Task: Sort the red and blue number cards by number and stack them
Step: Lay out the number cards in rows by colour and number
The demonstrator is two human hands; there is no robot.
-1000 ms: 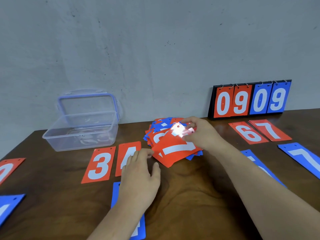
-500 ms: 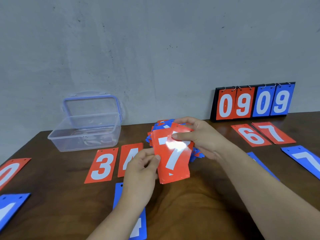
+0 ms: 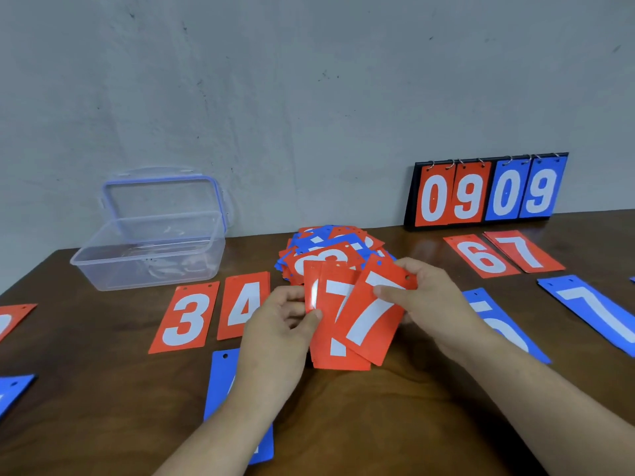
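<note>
Holding a fan of red cards (image 3: 343, 352) over the table (image 3: 378, 424), we pinch the front red 7 (image 3: 372, 314) near its top between thumb and fingers of our right hand (image 3: 433, 297), tilted rightward, while our left hand (image 3: 275, 324) grips the cards behind it (image 3: 326, 297), thumb pressed on their face. Just behind the fan lies the mixed pile of red and blue cards (image 3: 323, 247), with a red 3 (image 3: 187, 316) and red 4 (image 3: 242, 304) flat to its left and a red 6 (image 3: 481, 255) and a second red 7 (image 3: 522, 250) to its right. A clear box (image 3: 147, 259) stands far left, and a scoreboard (image 3: 488, 190) reading 0909 leans at the wall.
</note>
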